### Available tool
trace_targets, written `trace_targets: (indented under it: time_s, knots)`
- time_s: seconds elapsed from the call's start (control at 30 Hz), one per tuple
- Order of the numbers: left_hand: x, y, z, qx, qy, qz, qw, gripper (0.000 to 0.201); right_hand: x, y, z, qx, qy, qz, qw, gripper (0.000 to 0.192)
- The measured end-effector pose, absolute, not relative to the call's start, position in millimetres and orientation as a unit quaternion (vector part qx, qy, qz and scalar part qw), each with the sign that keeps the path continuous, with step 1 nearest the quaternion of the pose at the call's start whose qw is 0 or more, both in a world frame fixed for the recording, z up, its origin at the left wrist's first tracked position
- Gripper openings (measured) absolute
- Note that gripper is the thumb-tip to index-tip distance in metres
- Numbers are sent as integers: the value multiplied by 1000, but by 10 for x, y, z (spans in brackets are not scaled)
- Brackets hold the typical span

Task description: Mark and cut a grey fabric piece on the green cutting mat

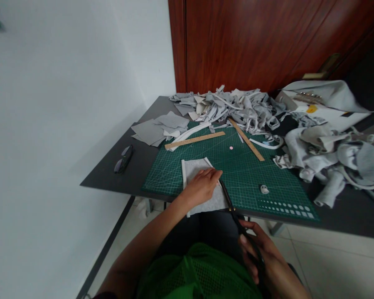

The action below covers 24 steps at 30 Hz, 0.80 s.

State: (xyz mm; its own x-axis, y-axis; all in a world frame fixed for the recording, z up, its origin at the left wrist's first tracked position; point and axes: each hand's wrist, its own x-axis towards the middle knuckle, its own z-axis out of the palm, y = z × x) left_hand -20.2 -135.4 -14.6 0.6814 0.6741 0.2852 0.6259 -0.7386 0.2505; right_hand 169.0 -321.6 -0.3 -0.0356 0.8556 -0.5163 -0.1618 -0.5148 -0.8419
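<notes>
A grey fabric piece (214, 202) with pale strips along its side edges lies on the green cutting mat (249, 178) at the table's front edge. My left hand (202, 185) rests on it, fingers pressed together at its right edge. In my right hand (263, 245) are black scissors (239, 224), gripped by the handles below the table edge. Their blades point up and left along the fabric's right edge, tips close to my left fingertips. Whether the blades are parted is hard to make out.
Two wooden rulers (195, 140) lie on the mat, one beside a small pink disc (231, 148). Grey fabric sheets (151, 132), a scrap heap (237, 106), more grey cloth (324, 158) and a white box (330, 114) surround it. Glasses (124, 159) lie left; a small white object (264, 189) sits right.
</notes>
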Motion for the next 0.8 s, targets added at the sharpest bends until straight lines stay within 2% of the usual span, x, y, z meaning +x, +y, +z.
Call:
trace_targets:
  time_s: [0.07,0.23,0.37,0.47,0.63,0.8]
  knots:
    - [-196,-1339,-162,911,359,188,81,34,1721,-3226,-22,-575,-302,649,396,68]
    - [-187,-1294,-111,920,343,169,86,9,1768,-3254,-51,-579,-328,631,398,62]
    - [-154,-1276,-83,921,345,164,76,13,1812,-3369,-79,-570,-330,617,431,62]
    - [-116,-1304,-78,918,351,178,43,13,1820,-3536,-99,-565,-328,637,409,58]
    - [-92,-1349,-56,900,401,174,7,26,1711,-3762,-122,-582,-288,656,385,59]
    - [-140,-1286,-75,934,295,181,84,15,1686,-3727,-54,-600,-290,647,371,61]
